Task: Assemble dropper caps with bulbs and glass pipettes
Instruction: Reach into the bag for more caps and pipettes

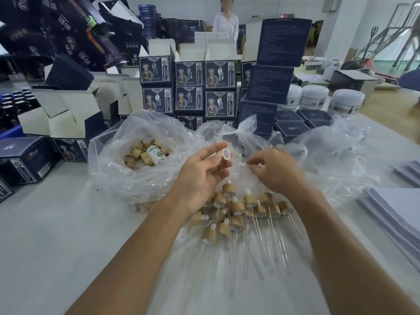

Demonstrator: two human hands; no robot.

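My left hand point(202, 173) holds a bamboo dropper cap point(226, 153) between thumb and fingers, its white-lined opening facing me. My right hand point(275, 169) is just to the right of it with curled fingertips pinching something small and pale; I cannot tell what it is. Below both hands lies a pile of assembled droppers point(238, 210), bamboo caps with white bulbs and clear glass pipettes pointing toward me. A clear plastic bag point(118, 155) at the left holds several loose bamboo caps point(141, 154) and a white bottle point(156, 155).
More crumpled clear bags point(329, 153) lie behind and to the right of my hands. Stacks of dark printed boxes point(188, 92) and white jars point(347, 102) stand at the back. A stack of white sheets point(395, 208) lies at the right. A person stands far behind.
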